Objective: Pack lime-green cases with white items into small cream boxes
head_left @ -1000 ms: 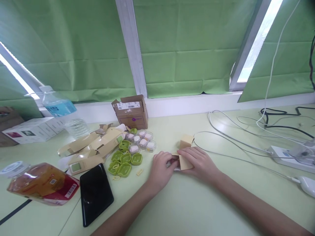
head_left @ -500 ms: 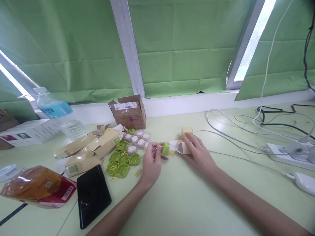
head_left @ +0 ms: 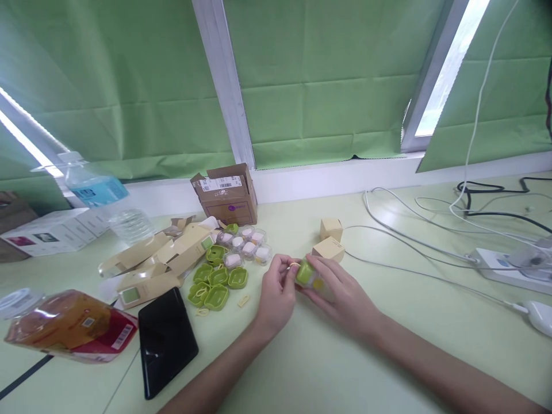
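Between my two hands is a small clear container with a green lid (head_left: pixel 305 272) and something yellow showing inside. My left hand (head_left: pixel 278 294) pinches a pale yellow loop at the lid's left side. From the other side, the fingers of my right hand (head_left: pixel 348 294) close round the clear body and cover part of it. Just beyond my right fingers are two small cardboard boxes, one box (head_left: pixel 329 249) nearer and another box (head_left: pixel 330 228) behind it. Left of my hands lie several loose green lids (head_left: pixel 216 297), a loose yellow loop (head_left: pixel 244 301) and several clear containers (head_left: pixel 249 249) with pale contents.
Opened cardboard packaging (head_left: pixel 149 284), a black tablet (head_left: pixel 167 342), a bottle of orange drink (head_left: pixel 73 328) and a water bottle (head_left: pixel 101 192) stand or lie left. A brown carton (head_left: pixel 228 198) is at the back. White cables and a power strip (head_left: pixel 509 270) lie right.
My right hand has let go of the small cardboard box and now grips the clear container. The green-lidded container has moved slightly right and nearer, out of the box's opening.
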Demonstrator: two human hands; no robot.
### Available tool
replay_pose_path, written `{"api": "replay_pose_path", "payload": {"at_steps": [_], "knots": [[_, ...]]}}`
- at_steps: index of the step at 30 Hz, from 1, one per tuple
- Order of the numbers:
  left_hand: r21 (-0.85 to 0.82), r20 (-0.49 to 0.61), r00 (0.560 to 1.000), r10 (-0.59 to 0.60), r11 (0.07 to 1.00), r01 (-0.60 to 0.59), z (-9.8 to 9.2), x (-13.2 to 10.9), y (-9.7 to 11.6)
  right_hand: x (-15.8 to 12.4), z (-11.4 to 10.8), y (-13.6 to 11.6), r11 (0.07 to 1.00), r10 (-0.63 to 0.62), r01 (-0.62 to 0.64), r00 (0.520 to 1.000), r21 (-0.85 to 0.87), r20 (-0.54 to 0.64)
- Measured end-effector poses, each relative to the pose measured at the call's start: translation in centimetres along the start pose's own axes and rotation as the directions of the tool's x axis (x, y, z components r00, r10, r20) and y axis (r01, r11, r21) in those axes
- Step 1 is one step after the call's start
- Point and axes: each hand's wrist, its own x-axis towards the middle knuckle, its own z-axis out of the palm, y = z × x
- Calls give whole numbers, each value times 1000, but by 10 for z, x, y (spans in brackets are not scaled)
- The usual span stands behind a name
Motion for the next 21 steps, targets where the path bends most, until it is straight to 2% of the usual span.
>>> {"api": "replay_pose_path", "payload": {"at_steps": [5, 7, 9, 11, 13, 18, 21], "knots": [[-126, -167, 982, -91, 990, 70, -9, 13, -1, -4, 2, 1, 991, 122, -124, 992, 56, 39], [-187, -225, 964, -137, 978, 96, -14, 18, 0, -4, 4, -1, 986, 139, -146, 986, 81, 90], [-250, -239, 956, -172, 962, 111, -16, 20, 2, -3, 7, -1, 980, 158, -176, 973, 95, 168], [-286, -213, 961, -177, 952, 112, -15, 19, 4, 0, 9, 2, 975, 173, -199, 960, 101, 220], [-293, -170, 970, -173, 949, 118, -13, 16, 7, 3, 7, 6, 979, 147, -172, 967, 106, 208], [-296, -88, 973, -212, 938, 178, -9, 11, 13, 6, -8, 10, 989, 42, -44, 999, 140, 14], [-282, 29, 966, -258, 925, 255, -10, 9, 14, 5, -15, 9, 991, -99, 101, 995, 87, -21]]}}
